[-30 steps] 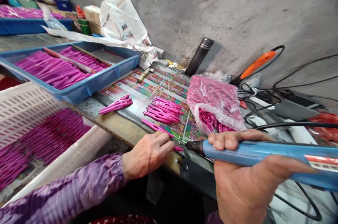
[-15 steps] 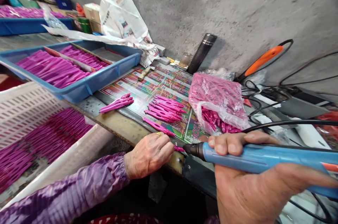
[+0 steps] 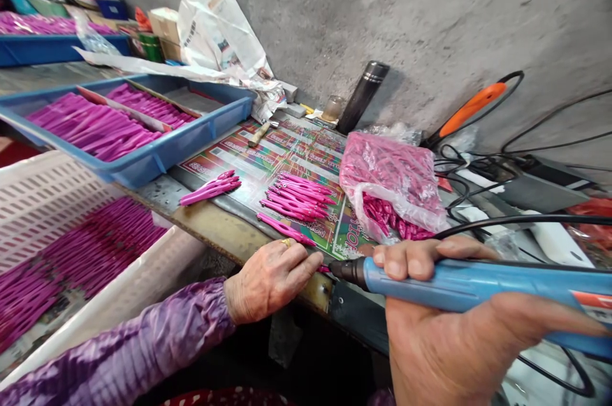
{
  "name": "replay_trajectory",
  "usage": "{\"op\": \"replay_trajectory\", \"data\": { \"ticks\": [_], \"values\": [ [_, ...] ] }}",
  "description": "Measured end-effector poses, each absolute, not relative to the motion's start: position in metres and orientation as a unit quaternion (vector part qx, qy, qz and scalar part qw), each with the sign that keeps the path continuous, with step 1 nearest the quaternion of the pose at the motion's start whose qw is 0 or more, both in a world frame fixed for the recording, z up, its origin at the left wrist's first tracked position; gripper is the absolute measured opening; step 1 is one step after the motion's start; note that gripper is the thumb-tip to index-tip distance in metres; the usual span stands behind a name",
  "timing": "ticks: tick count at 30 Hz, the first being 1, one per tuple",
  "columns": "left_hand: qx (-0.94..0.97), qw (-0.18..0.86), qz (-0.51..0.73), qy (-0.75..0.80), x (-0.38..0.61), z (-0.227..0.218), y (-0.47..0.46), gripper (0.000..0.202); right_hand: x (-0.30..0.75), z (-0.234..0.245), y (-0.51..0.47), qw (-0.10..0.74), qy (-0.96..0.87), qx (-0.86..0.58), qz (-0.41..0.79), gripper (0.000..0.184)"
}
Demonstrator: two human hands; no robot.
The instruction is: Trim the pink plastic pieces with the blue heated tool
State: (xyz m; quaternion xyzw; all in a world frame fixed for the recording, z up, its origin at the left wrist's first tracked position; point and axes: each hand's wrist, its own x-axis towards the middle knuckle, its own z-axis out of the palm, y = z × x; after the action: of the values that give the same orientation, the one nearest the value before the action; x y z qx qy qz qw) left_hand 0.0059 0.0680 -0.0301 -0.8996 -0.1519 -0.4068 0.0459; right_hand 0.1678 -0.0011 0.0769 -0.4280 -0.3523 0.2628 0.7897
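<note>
My right hand (image 3: pixel 444 336) wraps round a blue electric screwdriver (image 3: pixel 459 285), held nearly level with its black tip pointing left. That tip meets the end of a slim pink piece (image 3: pixel 324 268) at the table's front edge. My left hand (image 3: pixel 272 278) is closed on this piece, its fingers covering most of it. Just beyond my left fingers lies a single slim pink piece (image 3: pixel 285 229). Behind it is a neat stack of similar pieces (image 3: pixel 299 195), and a smaller bunch (image 3: pixel 210 187) rests farther left.
A plastic bag of pink parts (image 3: pixel 389 176) lies beyond the screwdriver. At left are a blue tray (image 3: pixel 143 164) and a white basket (image 3: pixel 71 208) with many pink pieces. A small hammer (image 3: pixel 261 133), a dark flask (image 3: pixel 363 97) and black cables (image 3: pixel 459 183) are farther back.
My left index finger and thumb have shifted slightly forward along the pink piece, covering more of it. The screwdriver stays at its end, and the view has moved very little.
</note>
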Motion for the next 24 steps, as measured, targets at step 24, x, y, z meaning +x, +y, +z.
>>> {"op": "replay_trajectory", "data": {
  "ticks": [24],
  "values": [
    [-0.895,0.023,-0.419,-0.150,0.005,-0.032,0.070,0.019,0.176,0.076,-0.007,0.809,-0.307,-0.444,0.234,0.067]
  ]
}}
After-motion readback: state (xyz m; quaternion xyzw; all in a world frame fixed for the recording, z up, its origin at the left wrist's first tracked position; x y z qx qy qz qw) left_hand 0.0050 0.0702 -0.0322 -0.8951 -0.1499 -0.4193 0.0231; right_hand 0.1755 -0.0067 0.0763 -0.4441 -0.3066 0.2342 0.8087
